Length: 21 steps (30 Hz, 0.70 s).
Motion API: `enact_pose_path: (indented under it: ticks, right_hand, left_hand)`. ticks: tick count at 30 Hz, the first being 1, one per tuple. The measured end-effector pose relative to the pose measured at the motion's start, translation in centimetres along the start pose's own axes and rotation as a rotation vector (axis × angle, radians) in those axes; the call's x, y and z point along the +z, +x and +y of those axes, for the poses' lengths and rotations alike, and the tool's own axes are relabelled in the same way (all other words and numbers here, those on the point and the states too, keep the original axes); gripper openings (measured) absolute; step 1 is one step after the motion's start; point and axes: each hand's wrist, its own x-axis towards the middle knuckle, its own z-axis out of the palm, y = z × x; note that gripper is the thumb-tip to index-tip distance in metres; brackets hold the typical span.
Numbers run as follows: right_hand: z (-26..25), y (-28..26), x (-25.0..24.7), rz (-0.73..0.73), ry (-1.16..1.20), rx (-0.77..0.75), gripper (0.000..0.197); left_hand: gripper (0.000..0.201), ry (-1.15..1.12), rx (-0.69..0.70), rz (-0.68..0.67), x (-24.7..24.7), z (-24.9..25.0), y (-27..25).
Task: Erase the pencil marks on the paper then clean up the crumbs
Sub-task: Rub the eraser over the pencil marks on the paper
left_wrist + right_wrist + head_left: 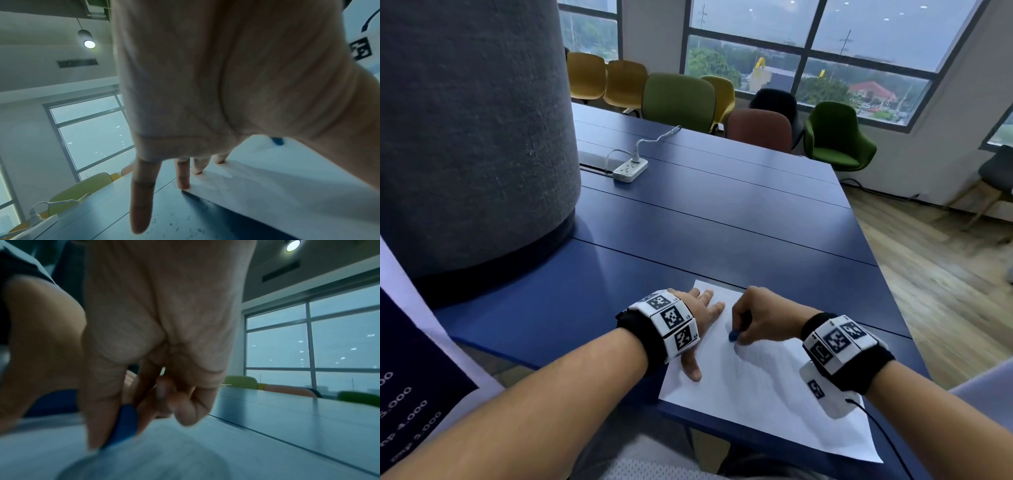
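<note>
1. My right hand (pixel 758 317) pinches a small blue eraser (pixel 734 335) between thumb and curled fingers (pixel 185 408); the eraser's lower end touches the paper (pixel 756 387).
2. In the right wrist view the eraser (pixel 125 423) sits against the thumb, tip down on the sheet; this view is blurred.
3. My left hand (pixel 697 318) lies flat on the paper's left edge, fingers (pixel 141 194) straight and spread, thumb pointing back toward me. In the left wrist view the little finger hangs off the paper above the table (pixel 123 216); the other fingertips press the sheet near its far corner.
4. The paper lies at the near edge of the blue table (pixel 722 222), its near corner overhanging that edge. Faint grey pencil marks (pixel 753 363) show on the paper just nearer me than the eraser.
5. Small dark specks (pixel 180 225) dot the table just left of the paper; I cannot tell whether they are crumbs.
6. Beyond the paper, well apart from it, a white power strip (pixel 630 169) with its cable rests on the table.
7. Left of the paper stands a wide grey column (pixel 476 137).
</note>
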Motion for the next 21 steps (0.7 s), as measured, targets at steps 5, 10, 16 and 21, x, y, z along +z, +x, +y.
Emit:
enact_pose_path:
  ticks: [5, 10, 16, 21]
  right_hand:
    - [0.7, 0.9, -1.1, 0.098, -0.059, 0.052, 0.014]
    - [1.0, 0.5, -0.2, 0.098, -0.064, 0.007, 0.014]
    - [1.8, 1.2, -1.1, 0.141, -0.046, 0.048, 0.022]
    - [1.3, 0.0, -0.3, 0.035, 0.017, -0.001, 0.021]
  left_hand:
    - [0.141, 0.011, -0.006, -0.001, -0.1, 0.2, 0.0]
    - [0.142, 0.006, -0.002, -0.003, 0.0, 0.1, 0.0]
    - [0.141, 0.005, 0.010, -0.004, -0.3, 0.3, -0.3]
    - [0.139, 0.002, 0.012, -0.007, -0.4, 0.3, -0.5]
